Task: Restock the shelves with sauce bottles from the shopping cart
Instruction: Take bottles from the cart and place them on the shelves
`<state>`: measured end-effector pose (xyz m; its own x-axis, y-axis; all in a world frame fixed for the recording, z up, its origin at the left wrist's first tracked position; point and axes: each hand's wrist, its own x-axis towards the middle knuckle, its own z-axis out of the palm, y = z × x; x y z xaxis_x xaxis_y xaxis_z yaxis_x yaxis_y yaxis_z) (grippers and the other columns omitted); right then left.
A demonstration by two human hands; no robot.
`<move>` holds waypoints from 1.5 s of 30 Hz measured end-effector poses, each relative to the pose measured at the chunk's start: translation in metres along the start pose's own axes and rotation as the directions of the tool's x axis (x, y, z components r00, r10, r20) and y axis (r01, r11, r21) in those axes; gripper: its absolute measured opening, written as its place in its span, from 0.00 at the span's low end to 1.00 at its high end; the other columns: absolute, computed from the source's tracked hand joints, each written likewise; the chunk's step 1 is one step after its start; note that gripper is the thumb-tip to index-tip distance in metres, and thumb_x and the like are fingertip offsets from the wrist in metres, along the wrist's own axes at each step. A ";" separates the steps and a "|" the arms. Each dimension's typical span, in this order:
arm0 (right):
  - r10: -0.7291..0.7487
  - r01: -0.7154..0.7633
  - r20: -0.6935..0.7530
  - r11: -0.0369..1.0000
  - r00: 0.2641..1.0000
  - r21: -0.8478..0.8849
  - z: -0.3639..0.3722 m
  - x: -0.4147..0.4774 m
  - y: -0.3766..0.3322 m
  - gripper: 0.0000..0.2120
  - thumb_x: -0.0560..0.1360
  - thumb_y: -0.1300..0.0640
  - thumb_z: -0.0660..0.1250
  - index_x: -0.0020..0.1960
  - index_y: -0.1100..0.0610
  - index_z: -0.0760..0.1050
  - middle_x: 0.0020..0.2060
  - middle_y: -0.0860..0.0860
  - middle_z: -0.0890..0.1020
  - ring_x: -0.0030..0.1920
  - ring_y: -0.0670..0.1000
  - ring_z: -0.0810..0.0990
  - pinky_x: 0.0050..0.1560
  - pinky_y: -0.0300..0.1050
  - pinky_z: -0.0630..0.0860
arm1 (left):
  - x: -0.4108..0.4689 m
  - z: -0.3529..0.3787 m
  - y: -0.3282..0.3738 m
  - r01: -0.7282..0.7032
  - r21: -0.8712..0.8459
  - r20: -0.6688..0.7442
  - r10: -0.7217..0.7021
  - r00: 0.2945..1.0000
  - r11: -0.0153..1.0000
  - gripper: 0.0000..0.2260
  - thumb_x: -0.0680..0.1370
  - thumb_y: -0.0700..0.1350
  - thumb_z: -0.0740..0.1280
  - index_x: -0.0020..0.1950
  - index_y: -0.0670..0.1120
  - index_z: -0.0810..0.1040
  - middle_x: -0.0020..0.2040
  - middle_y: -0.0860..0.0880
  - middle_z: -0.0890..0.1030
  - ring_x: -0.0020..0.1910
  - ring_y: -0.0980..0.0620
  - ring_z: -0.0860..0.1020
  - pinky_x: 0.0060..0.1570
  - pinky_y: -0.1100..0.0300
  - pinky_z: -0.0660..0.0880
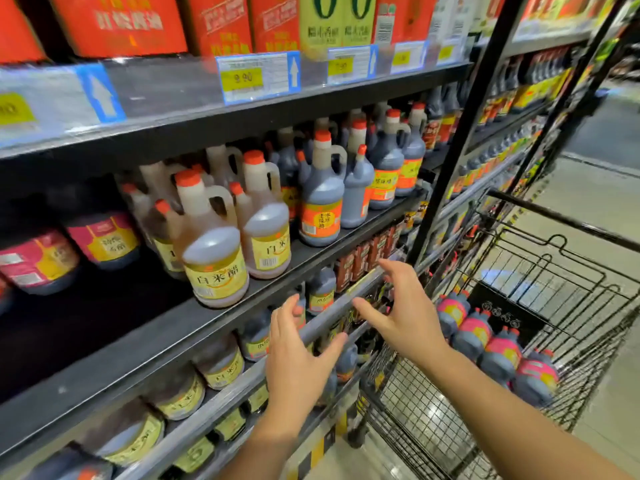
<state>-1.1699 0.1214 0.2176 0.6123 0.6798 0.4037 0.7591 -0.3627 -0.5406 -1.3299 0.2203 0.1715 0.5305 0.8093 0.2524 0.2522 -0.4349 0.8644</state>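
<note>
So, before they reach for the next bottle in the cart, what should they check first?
1. Hands free: left hand and right hand are open and hold nothing: ok.
2. Stock to take: a row of pink-labelled cart bottles lies in the shopping cart: ok.
3. Room on the shelf: a bare dark stretch shows beside the matching pink-labelled shelf bottles: ok.
4. Way to the cart: nothing stands between the right hand and the cart bottles: ok.
5. Caps on the cart bottles tight: cannot tell.
</note>
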 end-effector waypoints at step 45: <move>0.362 -0.304 0.224 0.918 0.905 -0.254 -0.306 -0.150 0.494 0.20 0.75 0.43 0.64 0.64 0.50 0.73 0.57 0.47 0.78 0.59 0.51 0.75 0.54 0.53 0.77 | -0.178 0.523 0.114 0.143 0.223 0.544 -0.245 0.803 0.964 0.26 0.74 0.48 0.75 0.69 0.44 0.72 0.61 0.44 0.78 0.60 0.42 0.76 0.51 0.53 0.72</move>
<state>-0.8191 -0.3548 0.1155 0.7792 0.6268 0.0046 0.5669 -0.7016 -0.4318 -0.9722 -0.1801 -0.0026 0.8041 0.5413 -0.2456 0.4998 -0.3919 0.7724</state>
